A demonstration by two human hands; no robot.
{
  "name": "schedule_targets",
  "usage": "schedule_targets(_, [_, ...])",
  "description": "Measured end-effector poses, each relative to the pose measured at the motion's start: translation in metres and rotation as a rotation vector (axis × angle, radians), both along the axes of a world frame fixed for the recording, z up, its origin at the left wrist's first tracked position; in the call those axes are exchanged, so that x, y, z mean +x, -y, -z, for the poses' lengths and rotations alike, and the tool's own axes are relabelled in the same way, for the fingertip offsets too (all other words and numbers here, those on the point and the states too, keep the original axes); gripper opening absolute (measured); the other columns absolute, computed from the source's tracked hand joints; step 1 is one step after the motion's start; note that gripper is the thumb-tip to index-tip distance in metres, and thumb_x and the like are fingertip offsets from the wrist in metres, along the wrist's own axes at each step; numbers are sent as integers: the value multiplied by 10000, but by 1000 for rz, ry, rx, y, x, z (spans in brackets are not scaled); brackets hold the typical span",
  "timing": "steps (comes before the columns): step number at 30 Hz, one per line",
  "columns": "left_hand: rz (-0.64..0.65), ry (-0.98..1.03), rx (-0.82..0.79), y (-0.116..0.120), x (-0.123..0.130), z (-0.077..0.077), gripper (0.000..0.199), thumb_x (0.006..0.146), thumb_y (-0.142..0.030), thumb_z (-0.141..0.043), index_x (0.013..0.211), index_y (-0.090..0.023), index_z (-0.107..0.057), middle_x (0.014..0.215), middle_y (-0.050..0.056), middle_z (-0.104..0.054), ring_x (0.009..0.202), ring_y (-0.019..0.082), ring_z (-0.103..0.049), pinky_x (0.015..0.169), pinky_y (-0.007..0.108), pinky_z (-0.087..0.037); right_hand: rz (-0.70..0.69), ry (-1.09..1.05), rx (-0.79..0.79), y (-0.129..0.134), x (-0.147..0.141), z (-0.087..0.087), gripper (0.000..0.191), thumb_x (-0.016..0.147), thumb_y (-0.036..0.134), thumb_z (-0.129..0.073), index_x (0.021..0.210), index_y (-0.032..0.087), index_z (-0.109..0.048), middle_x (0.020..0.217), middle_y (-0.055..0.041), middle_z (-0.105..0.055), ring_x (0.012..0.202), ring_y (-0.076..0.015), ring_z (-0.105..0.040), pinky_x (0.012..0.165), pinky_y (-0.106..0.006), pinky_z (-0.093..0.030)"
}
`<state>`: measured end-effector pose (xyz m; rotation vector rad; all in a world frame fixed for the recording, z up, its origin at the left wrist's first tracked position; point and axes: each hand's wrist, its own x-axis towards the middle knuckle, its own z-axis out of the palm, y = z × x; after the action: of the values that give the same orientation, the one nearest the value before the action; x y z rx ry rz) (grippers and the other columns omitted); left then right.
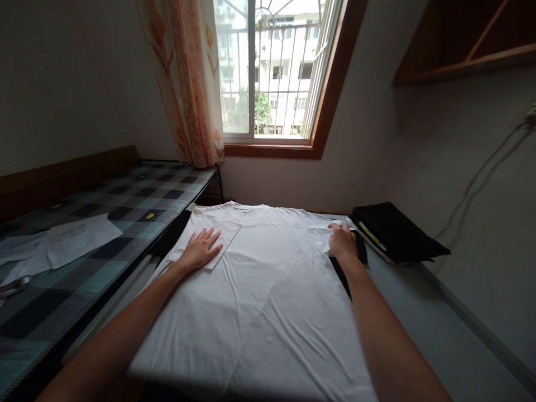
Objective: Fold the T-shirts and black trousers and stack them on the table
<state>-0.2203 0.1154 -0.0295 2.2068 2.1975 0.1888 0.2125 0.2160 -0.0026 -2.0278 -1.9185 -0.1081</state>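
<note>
A white T-shirt (268,279) lies spread over the table, its neck end toward the window and some creases across its lower half. One sleeve is folded inward on the left side of the shirt. My left hand (200,249) rests flat on that folded sleeve with its fingers spread. On the right, my right hand (343,241) is closed on the other sleeve (326,237), which is bunched near the fingers. Dark cloth shows under the shirt's edges on both sides.
Black folders (396,231) lie on the grey tabletop (422,329) at the right, against the wall. To the left, a checkered mattress (104,245) holds loose papers (79,240). A curtain (188,84) hangs beside the window at the back. A wooden shelf (469,67) is at the upper right.
</note>
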Motion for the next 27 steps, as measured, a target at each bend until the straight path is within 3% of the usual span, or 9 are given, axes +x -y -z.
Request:
schedule_targets(5, [-2, 0, -4, 1, 1, -1, 603, 924, -532, -334, 1449, -242, -401, 1551, 81, -294, 1433, 298, -225, 1134, 516, -178, -162, 13, 96, 3, -23, -3, 429, 851, 45, -362, 1143, 147, -659, 1105, -127, -562, 1003, -222, -555, 936, -322, -381])
schedule_targets(9, [3, -4, -1, 1, 2, -2, 608, 928, -534, -324, 1450, -233, -400, 1553, 88, -286, 1432, 306, -225, 1130, 525, -179, -231, 9, 174, 8, -35, -10, 438, 851, 65, -367, 1186, 173, -628, 1161, -129, -525, 1012, -227, -545, 956, -377, -359])
schedule_targets(14, [0, -3, -4, 1, 1, -1, 608, 925, -544, -319, 1456, -256, -388, 1554, 72, -289, 1438, 298, -212, 1132, 520, -179, -18, -218, 250, 4, -26, -5, 532, 825, 146, -434, 1356, 176, -452, 1269, -163, -406, 1065, -257, -523, 913, -387, -399])
schedule_targets(19, [-1, 2, -5, 1, 1, -1, 607, 925, -539, -326, 1456, -253, -388, 1553, 72, -289, 1437, 296, -212, 1136, 517, -167, 320, -390, 235, -8, -1, 9, 603, 797, 322, -548, 1360, 191, -376, 1189, -147, -463, 1058, -291, -522, 893, -379, -424])
schedule_targets(23, [4, 6, -6, 1, 0, -1, 616, 926, -548, -321, 1459, -247, -384, 1553, 79, -289, 1437, 298, -213, 1136, 522, -165, 369, -464, 132, -13, 9, 9, 605, 796, 405, -586, 1323, 170, -404, 1174, -154, -516, 998, -271, -564, 876, -339, -444])
schedule_targets(27, [2, 8, -1, 0, 0, 0, 616, 926, -558, -312, 1458, -256, -384, 1555, 72, -286, 1438, 294, -212, 1137, 524, -167, 365, -452, 6, -12, 8, 3, 715, 731, 462, -661, 1304, 99, -436, 1190, -216, -556, 1100, -319, -552, 923, -354, -426])
